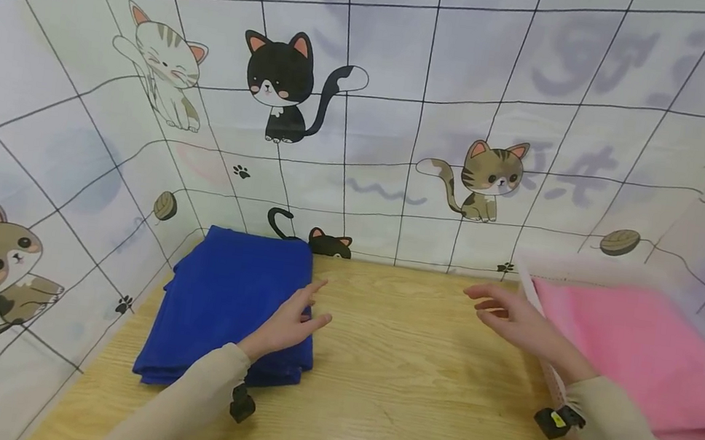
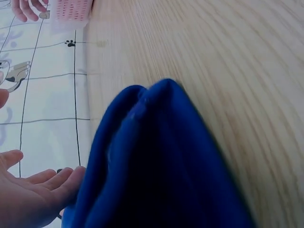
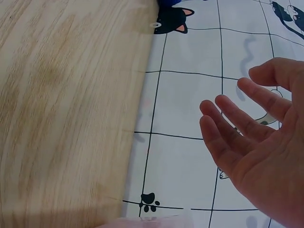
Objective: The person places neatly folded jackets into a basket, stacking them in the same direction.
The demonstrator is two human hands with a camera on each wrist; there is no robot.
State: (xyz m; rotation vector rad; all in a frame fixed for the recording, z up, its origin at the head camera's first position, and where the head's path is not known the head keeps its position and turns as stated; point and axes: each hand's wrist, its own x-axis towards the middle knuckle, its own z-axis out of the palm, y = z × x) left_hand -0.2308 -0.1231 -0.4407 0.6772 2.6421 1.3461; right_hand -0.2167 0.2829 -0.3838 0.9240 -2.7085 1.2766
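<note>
Folded blue cloth towel (image 1: 229, 308): flat on left part of light wooden desk (image 1: 411, 389), close to cat-print backdrop wall (image 1: 406, 109). Left hand (image 1: 287, 322) over towel's right edge, fingers straight and relaxed, gripping nothing; contact with towel not certain. Right hand (image 1: 512, 320) above desk, fingers spread and loose, empty, just beside white basket (image 1: 537, 301) with pink cloth (image 1: 640, 351). Hands well apart.
</note>
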